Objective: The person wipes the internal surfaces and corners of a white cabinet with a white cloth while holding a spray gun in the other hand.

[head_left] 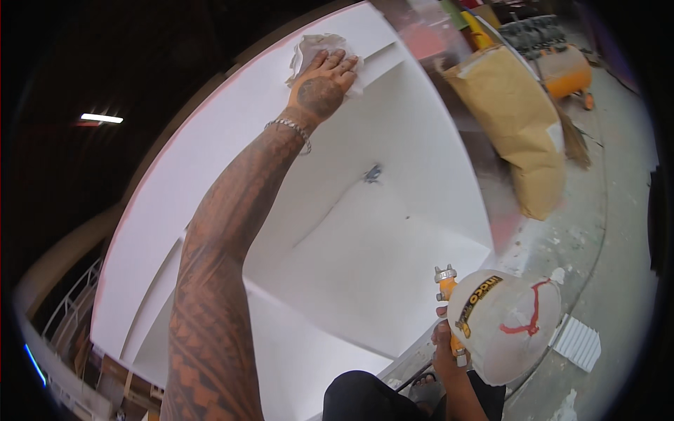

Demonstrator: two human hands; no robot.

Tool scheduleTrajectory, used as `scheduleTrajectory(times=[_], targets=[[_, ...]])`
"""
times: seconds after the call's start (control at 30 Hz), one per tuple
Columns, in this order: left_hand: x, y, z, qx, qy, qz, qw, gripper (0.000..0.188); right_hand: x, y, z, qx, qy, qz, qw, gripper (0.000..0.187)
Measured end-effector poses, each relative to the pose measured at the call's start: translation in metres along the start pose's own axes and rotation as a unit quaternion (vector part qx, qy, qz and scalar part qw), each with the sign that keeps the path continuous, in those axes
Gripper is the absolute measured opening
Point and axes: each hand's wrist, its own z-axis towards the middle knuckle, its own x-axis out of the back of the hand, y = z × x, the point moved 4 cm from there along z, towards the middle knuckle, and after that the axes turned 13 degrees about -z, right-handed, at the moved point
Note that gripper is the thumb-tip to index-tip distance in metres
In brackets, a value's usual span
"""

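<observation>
My left arm reaches up across a white-painted cabinet (pixel 393 217) with an open box-like inside. At the top of its front frame, my left hand (pixel 326 83) presses a crumpled white rag (pixel 307 50) against the surface, fingers slightly spread over it. Low on the right, my right hand (pixel 444 344) is closed around the handle of a spray gun (pixel 447 286) with an orange body and a silver nozzle. A large whitish paint cup (pixel 512 344) with a red mark on it is attached to the gun and hides part of my fingers.
A dark smudge (pixel 373 173) marks the cabinet's inner wall. To the right stands a brown paper sack (pixel 516 119), with an orange air compressor (pixel 564 70) behind it. A white ribbed piece (pixel 577 342) lies on the paint-spotted concrete floor (pixel 586 203). My knee (pixel 365 396) is near the cabinet's lower edge.
</observation>
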Motion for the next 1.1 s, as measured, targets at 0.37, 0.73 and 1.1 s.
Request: scheduleTrajectory(times=[0.37,0.73,1.1], targets=[[0.156,-0.011,-0.25,0.123,-0.079,-0.054,0.988,0.039,-0.028,-0.08,-0.025,0.15,-0.134,-0.252,0.947,0.034],[0.244,-0.02,-0.462,0.276,-0.022,0.022,0.961,0.048,-0.102,-0.084,-0.023,0.006,-0.363,0.115,0.925,0.052],[0.292,-0.04,-0.695,0.637,0.311,0.266,0.654,0.059,-0.12,-0.093,-0.013,-0.015,-0.432,0.079,0.899,0.047]])
